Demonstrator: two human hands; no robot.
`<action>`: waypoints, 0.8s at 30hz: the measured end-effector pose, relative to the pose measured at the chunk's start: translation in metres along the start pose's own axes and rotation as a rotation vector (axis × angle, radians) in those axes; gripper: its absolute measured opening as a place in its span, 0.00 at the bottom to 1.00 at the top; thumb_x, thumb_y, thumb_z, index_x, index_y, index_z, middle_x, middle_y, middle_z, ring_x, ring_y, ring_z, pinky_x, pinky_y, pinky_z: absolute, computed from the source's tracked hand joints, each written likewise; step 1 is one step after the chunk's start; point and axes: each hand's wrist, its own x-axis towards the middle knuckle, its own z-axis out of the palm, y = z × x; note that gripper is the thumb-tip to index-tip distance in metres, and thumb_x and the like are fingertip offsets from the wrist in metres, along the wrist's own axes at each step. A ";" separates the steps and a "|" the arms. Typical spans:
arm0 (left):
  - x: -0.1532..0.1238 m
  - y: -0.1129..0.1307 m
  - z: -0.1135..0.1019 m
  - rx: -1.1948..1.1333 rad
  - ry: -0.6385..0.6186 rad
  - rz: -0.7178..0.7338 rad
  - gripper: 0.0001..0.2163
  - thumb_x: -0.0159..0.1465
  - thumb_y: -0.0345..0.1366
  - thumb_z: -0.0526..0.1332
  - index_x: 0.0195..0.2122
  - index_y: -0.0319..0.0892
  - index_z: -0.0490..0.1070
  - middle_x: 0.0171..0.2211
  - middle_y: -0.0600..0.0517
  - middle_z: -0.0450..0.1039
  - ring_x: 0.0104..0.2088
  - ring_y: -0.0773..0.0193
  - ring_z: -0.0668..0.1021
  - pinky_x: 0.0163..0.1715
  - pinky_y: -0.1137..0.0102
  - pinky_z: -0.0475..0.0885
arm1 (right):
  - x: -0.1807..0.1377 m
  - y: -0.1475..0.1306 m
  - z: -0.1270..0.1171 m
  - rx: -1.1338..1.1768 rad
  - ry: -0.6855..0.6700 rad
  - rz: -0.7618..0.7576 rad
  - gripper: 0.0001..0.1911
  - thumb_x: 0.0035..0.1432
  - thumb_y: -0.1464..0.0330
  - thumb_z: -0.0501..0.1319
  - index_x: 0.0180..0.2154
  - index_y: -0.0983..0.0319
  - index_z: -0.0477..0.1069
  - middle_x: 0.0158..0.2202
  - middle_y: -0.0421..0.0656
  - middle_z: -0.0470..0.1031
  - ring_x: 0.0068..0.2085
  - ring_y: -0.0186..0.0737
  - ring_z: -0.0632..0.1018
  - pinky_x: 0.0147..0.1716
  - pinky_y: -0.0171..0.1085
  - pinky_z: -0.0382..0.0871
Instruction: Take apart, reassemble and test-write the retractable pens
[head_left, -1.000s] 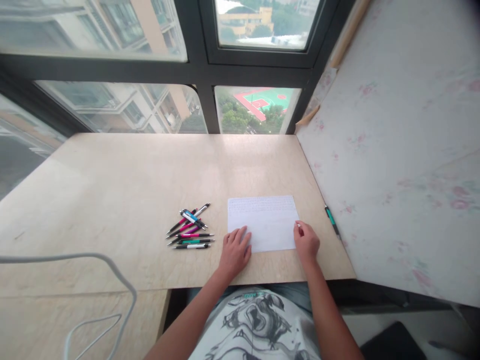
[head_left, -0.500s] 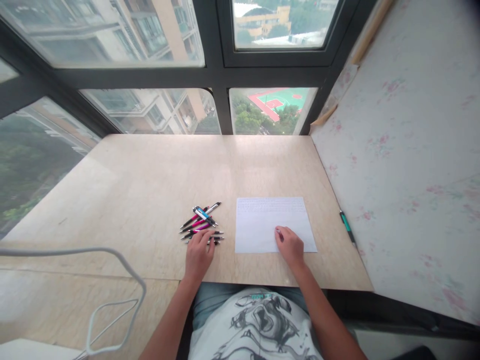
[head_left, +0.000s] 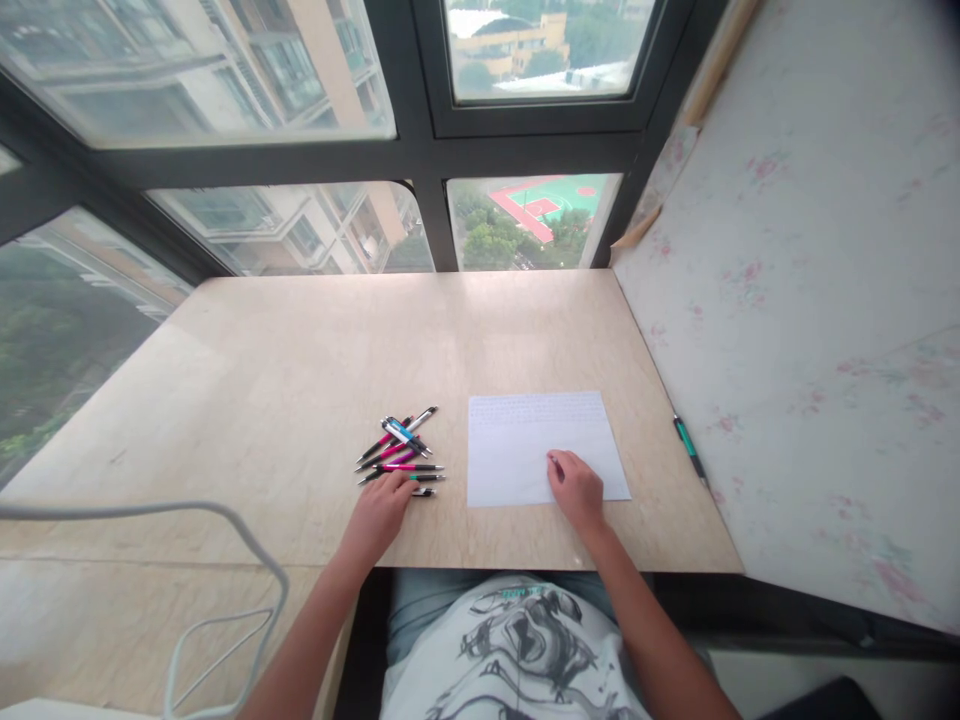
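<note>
A loose pile of click pens point(head_left: 397, 440) in black, pink, blue, purple and silver lies on the tabletop left of the paper. My left hand point(head_left: 381, 510) is at the pile's near edge, fingers bent over the nearest pen point(head_left: 425, 492); only this pen's end shows beyond my fingers. On the lower right of a white sheet of paper point(head_left: 517, 460) rests my right hand point(head_left: 577, 487), its fingers curled closed. A small dark bit shows at its fingertips, too small to name. Rows of faint small writing run along the sheet's top.
A green and black pen point(head_left: 688, 446) lies by the flowered wall point(head_left: 810, 330) at right. A grey cable point(head_left: 255, 540) loops over the left side of the pale tabletop point(head_left: 300, 360). Dark-framed windows point(head_left: 420, 160) stand behind the table.
My left hand has moved left and slightly toward me, and its fingers have drawn together. The nearest pen has shifted slightly the same way. My right hand stays on the paper.
</note>
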 end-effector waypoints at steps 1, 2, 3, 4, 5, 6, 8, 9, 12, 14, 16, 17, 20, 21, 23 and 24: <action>0.001 -0.001 -0.002 -0.001 -0.032 0.009 0.12 0.64 0.26 0.53 0.39 0.43 0.75 0.41 0.44 0.76 0.41 0.53 0.77 0.39 0.62 0.70 | 0.000 0.000 0.000 0.006 0.002 0.002 0.14 0.63 0.68 0.52 0.41 0.60 0.76 0.36 0.45 0.79 0.36 0.41 0.77 0.31 0.34 0.63; 0.003 -0.001 -0.005 -0.010 -0.057 0.015 0.12 0.64 0.26 0.53 0.38 0.43 0.75 0.42 0.44 0.76 0.40 0.54 0.77 0.39 0.62 0.70 | 0.000 0.000 -0.001 0.016 0.005 0.003 0.14 0.63 0.68 0.52 0.41 0.60 0.76 0.36 0.45 0.79 0.36 0.41 0.77 0.31 0.34 0.63; 0.005 0.000 -0.009 -0.028 -0.072 0.017 0.11 0.64 0.26 0.53 0.38 0.43 0.75 0.42 0.44 0.76 0.39 0.54 0.78 0.38 0.62 0.70 | 0.001 0.000 -0.002 0.035 0.008 0.002 0.14 0.63 0.68 0.52 0.41 0.60 0.76 0.36 0.45 0.79 0.36 0.41 0.77 0.32 0.34 0.64; 0.007 0.003 -0.012 -0.061 -0.073 0.015 0.11 0.64 0.26 0.53 0.37 0.43 0.74 0.42 0.44 0.76 0.38 0.55 0.78 0.38 0.63 0.70 | 0.001 0.000 -0.003 0.062 0.011 -0.002 0.14 0.63 0.68 0.52 0.41 0.60 0.76 0.36 0.45 0.79 0.36 0.41 0.77 0.32 0.34 0.64; 0.009 0.006 -0.016 -0.117 -0.057 0.008 0.10 0.64 0.27 0.53 0.37 0.44 0.74 0.41 0.45 0.76 0.38 0.55 0.78 0.38 0.63 0.70 | 0.001 0.000 -0.005 0.096 0.014 -0.005 0.15 0.63 0.68 0.51 0.41 0.61 0.76 0.36 0.46 0.79 0.35 0.40 0.77 0.33 0.34 0.65; 0.013 0.012 -0.020 -0.198 -0.031 -0.006 0.09 0.64 0.29 0.54 0.37 0.44 0.74 0.39 0.46 0.77 0.38 0.56 0.78 0.39 0.63 0.70 | 0.002 -0.001 -0.007 0.137 0.018 -0.007 0.15 0.64 0.67 0.51 0.41 0.61 0.76 0.36 0.46 0.79 0.34 0.40 0.77 0.34 0.35 0.66; 0.022 0.028 -0.025 -0.439 0.054 -0.067 0.06 0.64 0.33 0.56 0.38 0.45 0.73 0.38 0.48 0.77 0.39 0.57 0.77 0.40 0.64 0.71 | 0.004 -0.006 -0.013 0.231 0.024 -0.001 0.16 0.64 0.65 0.51 0.41 0.62 0.76 0.36 0.47 0.79 0.33 0.40 0.77 0.35 0.36 0.67; 0.029 0.039 -0.026 -0.592 0.101 -0.122 0.05 0.64 0.35 0.58 0.39 0.45 0.72 0.37 0.49 0.77 0.37 0.58 0.78 0.39 0.64 0.71 | 0.005 -0.010 -0.016 0.287 0.023 0.008 0.16 0.65 0.64 0.51 0.40 0.62 0.76 0.36 0.48 0.79 0.33 0.41 0.77 0.36 0.36 0.68; 0.051 0.078 -0.025 -1.169 0.147 -0.323 0.07 0.60 0.39 0.63 0.37 0.43 0.71 0.32 0.50 0.76 0.34 0.60 0.78 0.36 0.67 0.73 | 0.007 -0.029 -0.022 0.507 -0.042 0.068 0.19 0.64 0.58 0.51 0.38 0.62 0.76 0.36 0.48 0.79 0.34 0.42 0.77 0.35 0.37 0.69; 0.065 0.103 -0.020 -1.492 0.175 -0.490 0.11 0.58 0.40 0.66 0.37 0.41 0.72 0.34 0.49 0.76 0.36 0.61 0.78 0.35 0.69 0.72 | 0.007 -0.042 -0.023 0.697 -0.168 0.134 0.22 0.65 0.54 0.50 0.36 0.62 0.76 0.29 0.45 0.77 0.29 0.39 0.75 0.29 0.35 0.67; 0.076 0.124 -0.015 -1.710 0.215 -0.635 0.12 0.55 0.41 0.68 0.36 0.40 0.72 0.33 0.50 0.76 0.33 0.64 0.77 0.35 0.71 0.71 | 0.005 -0.052 -0.021 0.881 -0.274 0.213 0.26 0.65 0.51 0.49 0.33 0.63 0.75 0.25 0.43 0.74 0.25 0.37 0.72 0.25 0.34 0.65; 0.079 0.132 -0.013 -1.794 0.217 -0.685 0.12 0.54 0.40 0.69 0.35 0.40 0.72 0.32 0.50 0.75 0.33 0.65 0.77 0.35 0.71 0.71 | 0.003 -0.055 -0.020 0.952 -0.303 0.254 0.27 0.64 0.49 0.49 0.31 0.63 0.74 0.24 0.42 0.73 0.23 0.36 0.70 0.23 0.33 0.64; 0.082 0.144 -0.008 -1.924 0.210 -0.773 0.12 0.52 0.38 0.71 0.32 0.40 0.72 0.32 0.52 0.75 0.33 0.68 0.76 0.35 0.73 0.70 | -0.002 -0.056 -0.018 1.046 -0.313 0.347 0.28 0.62 0.47 0.51 0.26 0.63 0.71 0.20 0.41 0.69 0.22 0.35 0.68 0.22 0.33 0.61; 0.081 0.146 -0.006 -1.944 0.208 -0.789 0.12 0.51 0.38 0.72 0.32 0.40 0.72 0.32 0.53 0.75 0.33 0.68 0.76 0.35 0.73 0.70 | -0.003 -0.054 -0.018 1.039 -0.311 0.357 0.28 0.62 0.47 0.52 0.25 0.62 0.70 0.19 0.40 0.67 0.22 0.35 0.67 0.22 0.33 0.60; 0.078 0.146 -0.004 -1.975 0.206 -0.808 0.13 0.51 0.37 0.72 0.34 0.41 0.73 0.32 0.53 0.75 0.33 0.69 0.77 0.35 0.74 0.69 | -0.004 -0.050 -0.020 0.985 -0.318 0.348 0.27 0.61 0.47 0.52 0.24 0.62 0.70 0.18 0.38 0.65 0.21 0.34 0.66 0.21 0.33 0.58; 0.077 0.146 -0.004 -1.987 0.206 -0.814 0.14 0.51 0.37 0.72 0.37 0.42 0.74 0.33 0.54 0.75 0.34 0.69 0.77 0.36 0.74 0.69 | -0.004 -0.048 -0.022 0.949 -0.323 0.334 0.27 0.61 0.48 0.52 0.23 0.62 0.69 0.18 0.37 0.64 0.21 0.34 0.65 0.21 0.33 0.57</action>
